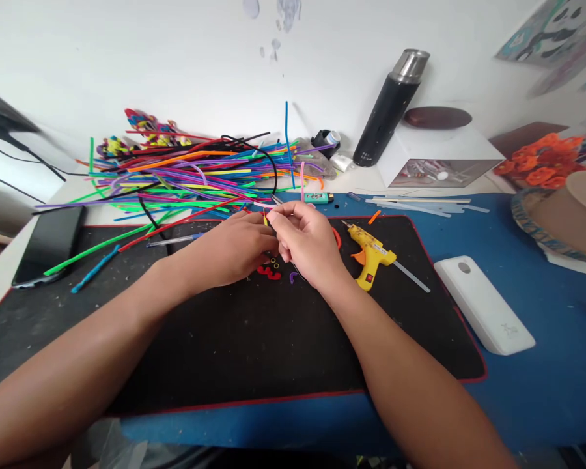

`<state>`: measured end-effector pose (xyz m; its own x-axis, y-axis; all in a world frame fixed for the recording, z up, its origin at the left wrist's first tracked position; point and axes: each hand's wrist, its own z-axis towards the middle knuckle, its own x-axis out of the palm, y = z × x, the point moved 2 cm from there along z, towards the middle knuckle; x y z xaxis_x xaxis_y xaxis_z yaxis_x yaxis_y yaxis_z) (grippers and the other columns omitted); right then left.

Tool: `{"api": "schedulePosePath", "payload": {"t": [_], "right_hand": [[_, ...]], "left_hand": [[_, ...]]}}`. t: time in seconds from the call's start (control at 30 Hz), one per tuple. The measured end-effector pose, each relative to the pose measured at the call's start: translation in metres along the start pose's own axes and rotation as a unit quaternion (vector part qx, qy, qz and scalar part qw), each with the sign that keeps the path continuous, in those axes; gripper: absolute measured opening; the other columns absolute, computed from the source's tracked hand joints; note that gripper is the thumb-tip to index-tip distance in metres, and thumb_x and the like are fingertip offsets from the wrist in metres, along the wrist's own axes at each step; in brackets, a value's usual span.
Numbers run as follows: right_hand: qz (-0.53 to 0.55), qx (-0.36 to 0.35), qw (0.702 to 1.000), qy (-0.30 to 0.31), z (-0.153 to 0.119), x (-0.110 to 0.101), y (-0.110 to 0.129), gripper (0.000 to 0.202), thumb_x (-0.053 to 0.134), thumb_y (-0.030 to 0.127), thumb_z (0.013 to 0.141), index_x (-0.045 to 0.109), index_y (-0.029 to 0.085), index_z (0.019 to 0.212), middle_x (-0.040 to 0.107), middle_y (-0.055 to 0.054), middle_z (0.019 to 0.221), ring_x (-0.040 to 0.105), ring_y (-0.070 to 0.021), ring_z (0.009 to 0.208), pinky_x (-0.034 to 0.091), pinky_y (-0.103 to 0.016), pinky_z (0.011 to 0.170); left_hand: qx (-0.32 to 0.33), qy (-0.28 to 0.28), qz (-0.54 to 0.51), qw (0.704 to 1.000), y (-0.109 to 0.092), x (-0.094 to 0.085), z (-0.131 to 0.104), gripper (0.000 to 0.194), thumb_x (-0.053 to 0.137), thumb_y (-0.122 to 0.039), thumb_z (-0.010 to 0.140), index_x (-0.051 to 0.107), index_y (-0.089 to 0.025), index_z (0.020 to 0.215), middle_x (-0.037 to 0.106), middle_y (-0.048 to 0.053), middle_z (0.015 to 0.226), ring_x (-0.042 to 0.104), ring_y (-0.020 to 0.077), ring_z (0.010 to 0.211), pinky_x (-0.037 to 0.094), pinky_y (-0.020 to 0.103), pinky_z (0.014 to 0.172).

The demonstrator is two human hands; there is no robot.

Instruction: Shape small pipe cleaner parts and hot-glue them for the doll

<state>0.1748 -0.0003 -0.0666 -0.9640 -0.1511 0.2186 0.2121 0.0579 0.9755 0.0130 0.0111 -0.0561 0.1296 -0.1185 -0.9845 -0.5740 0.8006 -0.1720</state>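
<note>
My left hand [237,247] and my right hand [312,241] meet over the far middle of the black mat [254,345]. The right hand's thumb and forefinger pinch together; whatever is in them is too small to make out. A small yellow bit [265,220] shows between the two hands. The left fingers are bent and turned away, so their tips are hidden. Just below the hands lie a wavy red piece [269,272], small yellow rings [275,263] and a purple curl [293,278]. Right of them rests a yellow glue gun [371,254] with a glue stick in its back.
Many coloured pipe cleaners [195,172] are heaped along the wall. A pen [176,240] and a phone [49,244] lie left. Behind stand a black flask [390,107] and a white box [439,153]. Glue sticks [420,205], a lighter [319,197] and a white power bank [484,305] lie right.
</note>
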Motion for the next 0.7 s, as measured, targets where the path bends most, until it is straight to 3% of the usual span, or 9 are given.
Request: {"api": "schedulePosePath", "payload": {"t": [0.23, 0.5, 0.7], "right_hand": [[-0.013, -0.011, 1.000, -0.005, 0.0003, -0.0006, 0.0004, 0.031, 0.081, 0.048, 0.097, 0.064, 0.024, 0.086, 0.056, 0.007, 0.060, 0.047, -0.0083, 0.041, 0.040, -0.023, 0.041], [-0.005, -0.017, 1.000, -0.001, 0.0003, 0.0003, 0.0003, 0.027, 0.080, 0.042, 0.097, 0.064, 0.024, 0.086, 0.057, 0.007, 0.061, 0.046, -0.0084, 0.040, 0.039, -0.024, 0.040], [-0.034, -0.029, 0.999, -0.012, 0.0013, -0.0012, -0.0033, 0.028, 0.080, 0.046, 0.096, 0.065, 0.024, 0.088, 0.061, 0.004, 0.067, 0.054, -0.0110, 0.050, 0.041, -0.023, 0.044]], "left_hand": [[0.026, -0.012, -0.015, 0.999, -0.0055, -0.0003, 0.0013, 0.022, 0.066, -0.010, 0.095, 0.081, -0.023, 0.102, 0.084, 0.008, 0.108, 0.070, 0.0316, 0.117, 0.054, 0.047, 0.106], [0.040, -0.028, -0.040, 0.998, -0.0093, -0.0008, 0.0041, 0.026, 0.064, -0.004, 0.093, 0.081, -0.022, 0.099, 0.083, 0.008, 0.110, 0.071, 0.0304, 0.118, 0.056, 0.046, 0.107], [0.056, -0.039, -0.026, 0.997, -0.0094, 0.0026, 0.0042, 0.023, 0.063, -0.006, 0.096, 0.081, -0.020, 0.098, 0.083, 0.010, 0.111, 0.070, 0.0331, 0.123, 0.056, 0.049, 0.108]]}}
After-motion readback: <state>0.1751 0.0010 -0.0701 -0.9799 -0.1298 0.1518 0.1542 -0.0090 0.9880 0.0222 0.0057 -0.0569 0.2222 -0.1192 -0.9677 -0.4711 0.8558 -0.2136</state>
